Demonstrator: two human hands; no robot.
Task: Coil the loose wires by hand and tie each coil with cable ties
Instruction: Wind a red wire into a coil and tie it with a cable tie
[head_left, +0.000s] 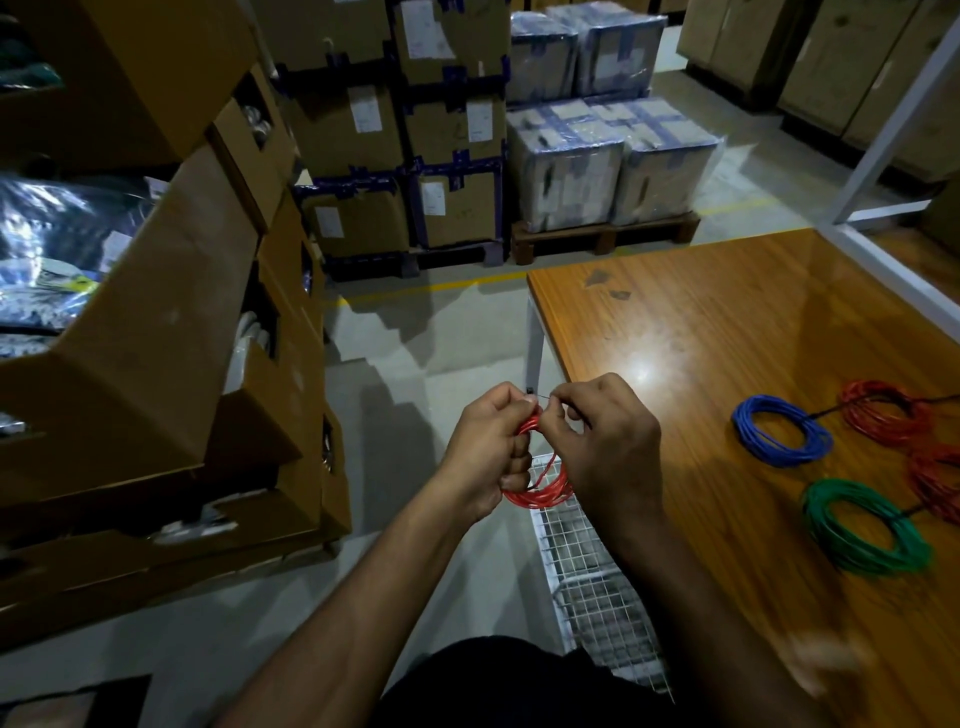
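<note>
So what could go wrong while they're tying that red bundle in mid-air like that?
The red coil is held off the table, over the floor, so a slip of the left hand would likely drop it and let the loops spring loose. The cable tie pinched by the right hand looks tiny in the dim light, so it may miss some loops.
</note>
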